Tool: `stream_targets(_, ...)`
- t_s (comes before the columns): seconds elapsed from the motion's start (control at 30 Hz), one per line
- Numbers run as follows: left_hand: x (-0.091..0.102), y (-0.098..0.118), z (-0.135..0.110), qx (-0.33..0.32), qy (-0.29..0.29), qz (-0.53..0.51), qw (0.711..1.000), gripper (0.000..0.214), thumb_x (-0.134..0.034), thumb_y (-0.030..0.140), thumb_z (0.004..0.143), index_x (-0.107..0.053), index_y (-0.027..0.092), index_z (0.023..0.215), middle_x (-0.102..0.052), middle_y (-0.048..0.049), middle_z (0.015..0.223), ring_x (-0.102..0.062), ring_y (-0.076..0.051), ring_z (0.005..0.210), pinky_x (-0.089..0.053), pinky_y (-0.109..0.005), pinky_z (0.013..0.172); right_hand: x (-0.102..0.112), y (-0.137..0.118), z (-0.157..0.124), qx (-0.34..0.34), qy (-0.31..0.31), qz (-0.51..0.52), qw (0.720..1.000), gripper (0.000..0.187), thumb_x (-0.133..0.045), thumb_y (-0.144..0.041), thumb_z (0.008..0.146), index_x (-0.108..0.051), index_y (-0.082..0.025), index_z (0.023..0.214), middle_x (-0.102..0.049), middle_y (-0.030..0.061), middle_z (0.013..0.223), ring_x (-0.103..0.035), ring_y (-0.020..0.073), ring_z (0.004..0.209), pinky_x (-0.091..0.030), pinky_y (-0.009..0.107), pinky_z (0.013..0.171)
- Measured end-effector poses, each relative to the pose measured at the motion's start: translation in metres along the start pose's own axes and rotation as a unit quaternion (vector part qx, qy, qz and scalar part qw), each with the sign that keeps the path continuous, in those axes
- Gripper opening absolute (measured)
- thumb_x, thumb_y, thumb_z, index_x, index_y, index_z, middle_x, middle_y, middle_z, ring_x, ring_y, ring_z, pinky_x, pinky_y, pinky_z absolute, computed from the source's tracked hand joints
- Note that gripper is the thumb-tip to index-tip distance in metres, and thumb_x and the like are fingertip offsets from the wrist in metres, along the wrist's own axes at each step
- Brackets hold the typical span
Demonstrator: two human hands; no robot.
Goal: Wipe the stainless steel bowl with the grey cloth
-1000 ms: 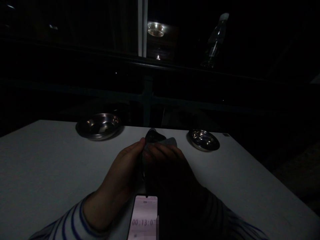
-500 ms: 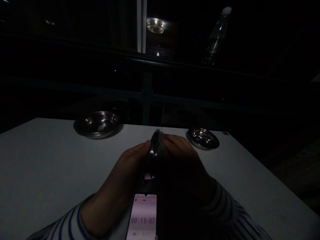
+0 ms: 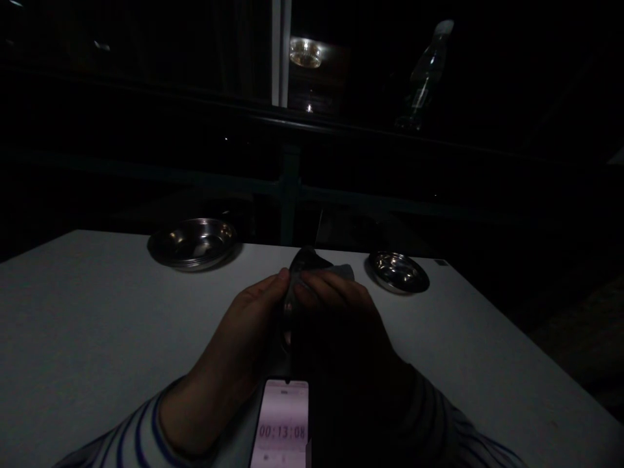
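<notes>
In the middle of the head view, my left hand [image 3: 251, 325] is closed around the near-left edge of a dark, shiny metal dish [image 3: 305, 259], thumb on its rim. The dish is tilted up, seen nearly edge-on and largely hidden by my hands. Against its face, the curled fingers of my right hand [image 3: 336, 296] press a grey cloth [image 3: 345, 270], whose end sticks out above the knuckles. Deep shadow hides most of the right palm. Below my hands lies a phone [image 3: 283, 422] with a lit timer screen.
Stacked metal dishes [image 3: 192, 247] sit at the far left of the white table [image 3: 97, 325]. Another shiny metal dish [image 3: 398, 273] is near the far right edge. Beyond the table, a plastic bottle [image 3: 426, 78] stands by a dark window with a light reflection.
The right hand with the cloth has shifted slightly left across the dish, and more cloth shows above its fingers. The dish has turned a little, showing more of its far part.
</notes>
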State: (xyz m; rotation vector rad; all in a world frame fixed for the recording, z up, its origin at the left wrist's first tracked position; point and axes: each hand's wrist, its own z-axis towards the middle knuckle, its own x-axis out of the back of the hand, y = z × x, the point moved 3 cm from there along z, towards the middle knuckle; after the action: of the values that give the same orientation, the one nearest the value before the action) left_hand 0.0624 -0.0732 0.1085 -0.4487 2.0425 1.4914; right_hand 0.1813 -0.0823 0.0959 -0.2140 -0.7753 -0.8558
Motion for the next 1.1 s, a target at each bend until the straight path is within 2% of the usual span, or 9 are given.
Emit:
stream_targets(0.13,-0.003,-0.006,-0.002,-0.010,-0.040,0.035,0.999,0.016,-0.067,0.029,0.071,-0.067,0.014,0.075,-0.063,-0.0016,0.061,-0.055,-0.014,0.054,-0.041,-0.026,0.053,0.005,0.023,0.003,-0.083,-0.072,0.036,0.993,0.037,-0.043,-0.032,0.089,-0.049,-0.014,0.121,-0.056,0.0111,0.119,-0.050,0.0221,0.109,-0.045,0.037,0.084)
stream_targets(0.3,-0.004,-0.007,-0.005,0.010,-0.055,0.042,0.998,0.017,-0.066,0.030,0.071,-0.066,0.013,0.071,-0.062,-0.0018,0.057,-0.056,-0.015,0.052,-0.041,-0.027,0.052,0.004,0.025,0.003,-0.075,-0.108,0.059,0.990,0.037,-0.045,-0.035,0.088,-0.051,-0.014,0.118,-0.058,0.0099,0.116,-0.052,0.0209,0.105,-0.044,0.037,0.085)
stream_targets(0.43,-0.001,-0.005,-0.003,0.020,-0.013,0.046,0.999,0.020,-0.060,0.028,0.077,-0.063,0.012,0.066,-0.059,-0.0015,0.053,-0.053,-0.013,0.047,-0.040,-0.025,0.049,0.003,0.008,0.002,-0.018,-0.055,0.044,0.997,0.040,-0.044,-0.034,0.089,-0.049,-0.012,0.121,-0.056,0.0096,0.122,-0.047,0.0233,0.114,-0.041,0.039,0.088)
stream_targets(0.53,0.000,0.000,-0.002,0.015,0.019,0.038,0.999,0.018,-0.056,0.027,0.080,-0.065,0.012,0.075,-0.060,-0.0021,0.055,-0.055,-0.014,0.048,-0.041,-0.026,0.050,0.000,-0.005,0.000,0.037,-0.010,0.028,0.999,0.036,-0.044,-0.030,0.088,-0.052,-0.011,0.118,-0.059,0.0091,0.117,-0.048,0.0231,0.111,-0.041,0.039,0.085)
stream_targets(0.67,0.001,0.007,-0.001,0.025,0.050,0.032,0.998,0.021,-0.055,0.028,0.080,-0.066,0.011,0.084,-0.065,-0.0053,0.061,-0.059,-0.017,0.051,-0.044,-0.029,0.052,-0.009,-0.015,-0.006,0.082,0.009,-0.011,0.997,0.032,-0.044,-0.024,0.089,-0.052,-0.015,0.119,-0.059,0.0056,0.118,-0.043,0.0200,0.117,-0.034,0.038,0.093)
stream_targets(0.8,0.003,0.008,0.000,0.011,0.053,0.034,0.998,0.021,-0.056,0.029,0.079,-0.066,0.012,0.087,-0.064,-0.0046,0.063,-0.060,-0.018,0.056,-0.045,-0.029,0.054,-0.010,-0.016,-0.006,0.076,0.009,-0.034,0.996,0.029,-0.043,-0.023,0.090,-0.052,-0.019,0.118,-0.060,0.0019,0.115,-0.042,0.0175,0.116,-0.031,0.039,0.094)
stream_targets(0.97,0.000,0.001,0.002,-0.008,0.002,0.022,1.000,0.014,-0.061,0.024,0.077,-0.066,0.012,0.081,-0.057,0.0013,0.055,-0.054,-0.011,0.052,-0.041,-0.022,0.052,0.001,-0.007,-0.001,0.006,0.031,-0.021,0.999,0.034,-0.045,-0.028,0.089,-0.050,-0.014,0.119,-0.059,0.0054,0.117,-0.043,0.0189,0.115,-0.036,0.038,0.089)
stream_targets(1.03,-0.001,0.000,0.002,-0.002,-0.015,0.015,1.000,0.015,-0.059,0.025,0.079,-0.066,0.012,0.081,-0.058,0.0007,0.057,-0.053,-0.011,0.052,-0.041,-0.022,0.053,0.001,-0.007,0.000,-0.002,0.011,-0.011,1.000,0.036,-0.045,-0.030,0.088,-0.050,-0.013,0.119,-0.058,0.0071,0.118,-0.045,0.0209,0.114,-0.038,0.038,0.087)
stream_targets(1.1,0.000,0.001,0.002,-0.001,0.000,0.020,1.000,0.016,-0.057,0.026,0.080,-0.065,0.013,0.082,-0.059,0.0004,0.058,-0.052,-0.011,0.052,-0.040,-0.022,0.053,-0.002,-0.010,0.001,0.015,-0.016,-0.002,1.000,0.034,-0.044,-0.030,0.088,-0.051,-0.015,0.118,-0.060,0.0064,0.115,-0.048,0.0204,0.109,-0.039,0.037,0.084)
